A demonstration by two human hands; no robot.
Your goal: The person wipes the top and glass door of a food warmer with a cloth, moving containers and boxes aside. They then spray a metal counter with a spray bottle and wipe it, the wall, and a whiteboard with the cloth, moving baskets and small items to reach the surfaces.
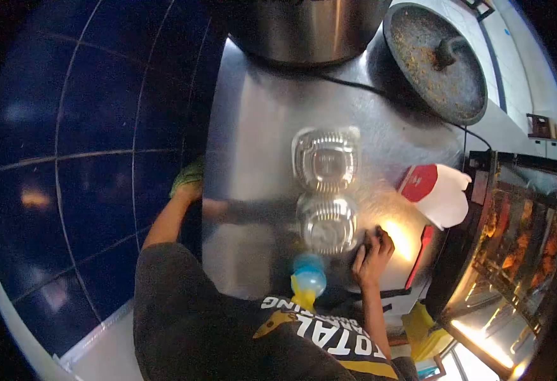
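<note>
My left hand (192, 191) is at the left edge of the metal table (246, 146), closed around a green cloth (191, 173). My right hand (373, 259) rests on the tabletop with its fingers apart and holds nothing. Its fingertips are close beside a clear plastic clamshell container (326, 160), which lies opened out with its two halves in line. Right in front of my body is a round, light-blue object (310, 277) with a yellow part. To the right of my right hand lies a slim red tool (420, 257), like a basting brush.
A large steel pot (307, 32) and a stone mortar (418, 66) with a pestle (446, 54) stand at the back. A red-and-white paper carton (440, 197) lies on the right. Beyond it glows a glass-fronted rotisserie oven (513, 247). A dark cable crosses the tabletop.
</note>
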